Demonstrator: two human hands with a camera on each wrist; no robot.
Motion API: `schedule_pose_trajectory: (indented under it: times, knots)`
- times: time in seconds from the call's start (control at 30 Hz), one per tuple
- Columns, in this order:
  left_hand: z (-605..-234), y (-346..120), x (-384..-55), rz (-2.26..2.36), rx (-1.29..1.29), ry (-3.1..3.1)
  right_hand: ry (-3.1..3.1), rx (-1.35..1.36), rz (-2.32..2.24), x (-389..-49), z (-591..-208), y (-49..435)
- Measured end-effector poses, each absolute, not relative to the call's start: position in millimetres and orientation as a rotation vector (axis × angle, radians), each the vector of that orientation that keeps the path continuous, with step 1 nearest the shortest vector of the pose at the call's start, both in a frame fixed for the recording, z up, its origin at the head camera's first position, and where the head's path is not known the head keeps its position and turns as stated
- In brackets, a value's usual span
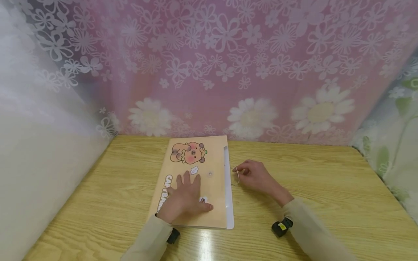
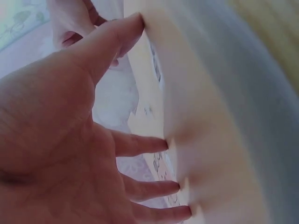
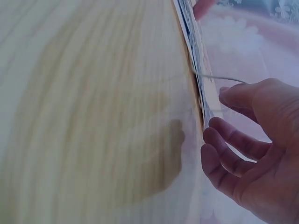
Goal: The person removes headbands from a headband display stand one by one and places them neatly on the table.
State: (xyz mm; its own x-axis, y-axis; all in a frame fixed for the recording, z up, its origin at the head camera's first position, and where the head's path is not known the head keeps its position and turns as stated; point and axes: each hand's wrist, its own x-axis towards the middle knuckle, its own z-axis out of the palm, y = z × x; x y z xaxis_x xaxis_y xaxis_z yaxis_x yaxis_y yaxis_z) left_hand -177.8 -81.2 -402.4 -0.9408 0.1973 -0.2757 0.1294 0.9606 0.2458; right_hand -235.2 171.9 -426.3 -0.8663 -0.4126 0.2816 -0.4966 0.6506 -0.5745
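A peach folder [image 1: 217, 192] with a printed capybara and white lettering lies on the wooden table, white sheets [image 1: 230, 206] showing along its right edge. Spread fingers of my left hand [image 1: 185, 197] press on its cover; in the left wrist view the fingertips [image 2: 161, 144] touch the surface. Beside the right edge, my right hand [image 1: 257, 177] pinches a thin pale elastic cord [image 1: 238, 177] between thumb and forefinger. The right wrist view shows this cord [image 3: 219, 77] running from the folder's edge to the fingers. A small round stud [image 1: 210, 174] sits on the cover.
The wood-grain table [image 1: 310, 181] extends on both sides of the folder. A pink curtain with white flowers [image 1: 209, 72] hangs along the back edge, with pale fabric [image 1: 49, 127] at the left. Black wrist cameras [image 1: 281, 228] are strapped on both wrists.
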Motion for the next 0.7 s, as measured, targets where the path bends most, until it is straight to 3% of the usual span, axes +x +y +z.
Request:
schedule_pose_trajectory:
  times: [0.7]
  knots:
    - [-401,-90,-183,0.306,0.25,2.853,-2.789,0.793,1.043,-240,-425,127]
